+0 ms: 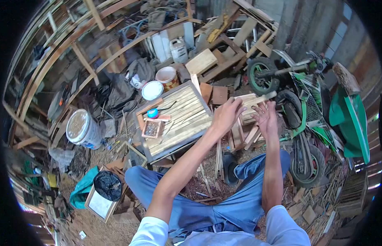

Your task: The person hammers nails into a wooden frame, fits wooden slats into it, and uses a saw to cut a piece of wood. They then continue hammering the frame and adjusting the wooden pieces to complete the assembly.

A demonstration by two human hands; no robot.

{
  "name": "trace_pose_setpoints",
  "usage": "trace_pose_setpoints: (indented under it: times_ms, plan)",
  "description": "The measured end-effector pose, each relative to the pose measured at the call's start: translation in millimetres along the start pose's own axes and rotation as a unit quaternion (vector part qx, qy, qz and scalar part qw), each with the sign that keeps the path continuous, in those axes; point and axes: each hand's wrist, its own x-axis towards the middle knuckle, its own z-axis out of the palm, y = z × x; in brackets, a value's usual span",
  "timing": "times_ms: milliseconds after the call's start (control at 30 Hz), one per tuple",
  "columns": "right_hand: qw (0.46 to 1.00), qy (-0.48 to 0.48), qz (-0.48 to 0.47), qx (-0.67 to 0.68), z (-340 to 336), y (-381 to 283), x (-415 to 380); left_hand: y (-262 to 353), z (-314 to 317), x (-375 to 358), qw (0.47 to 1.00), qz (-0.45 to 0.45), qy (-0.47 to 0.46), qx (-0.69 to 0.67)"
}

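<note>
A short pale wooden stick (265, 97) is held out in front of me, slanting up to the right. My left hand (228, 115) is closed, its fingers around the near left end of the stick. Just below the stick, my right hand (266, 118) has its palm turned up and fingers apart, the fingertips close under the wood. Under both hands is a stack of cut wood pieces (237, 133). To the left stands a low slatted work table (186, 107), bearing a small wooden box of nails or screws (152, 128) and a blue round container (152, 113).
A green motorcycle (301, 112) leans at the right, beside a green wheelbarrow tray (350, 119). White buckets (86, 131) and a lidded tub (152, 90) stand left and behind the table. Scrap boards (223, 57) pile at the back. Shavings and offcuts cover the floor.
</note>
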Motion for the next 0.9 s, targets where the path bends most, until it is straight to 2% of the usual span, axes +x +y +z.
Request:
trace_pose_setpoints:
  times_ms: [33,67,167,200,333,433,467,500,567,667,767,833,867,900]
  plan:
    - [0.999,-0.008,-0.005,-0.030,5,5,3,-11,-7,-7,1.000,-0.001,-0.003,0.015]
    - [0.998,0.039,0.025,-0.045,9,19,9,-25,-12,-16,1.000,-0.003,-0.008,0.029]
    - [0.998,0.011,0.029,-0.059,19,66,17,-69,-29,-52,0.999,-0.007,-0.044,0.014]
    - [0.997,0.018,0.067,-0.041,16,82,25,-92,-31,-69,0.998,-0.007,-0.046,0.033]
    - [0.987,0.125,0.085,-0.057,31,119,27,-147,-65,-133,0.994,-0.059,-0.058,0.068]
    - [0.972,0.061,0.050,-0.221,43,135,15,-179,-75,-171,0.993,-0.066,-0.035,0.093]
    - [0.944,0.018,0.043,-0.328,18,164,27,-185,-70,-179,0.992,-0.069,-0.027,0.104]
    - [0.773,-0.077,-0.081,-0.625,26,148,20,-189,-66,-183,0.991,-0.069,-0.017,0.114]
    - [0.732,-0.079,-0.020,-0.676,43,144,0,-191,-55,-186,0.989,-0.074,0.019,0.129]
    - [0.686,-0.026,-0.015,-0.727,62,134,-16,-200,-37,-190,0.986,-0.064,0.069,0.136]
    - [0.713,-0.057,-0.155,-0.681,43,151,0,-195,-34,-178,0.988,-0.072,0.063,0.125]
    - [0.733,-0.045,-0.209,-0.645,56,131,-15,-196,-31,-170,0.988,-0.090,0.064,0.104]
    - [0.750,-0.029,-0.184,-0.635,60,124,-22,-182,-35,-164,0.984,-0.112,0.059,0.128]
    - [0.766,-0.009,-0.161,-0.622,61,120,-29,-188,-29,-163,0.984,-0.089,0.079,0.130]
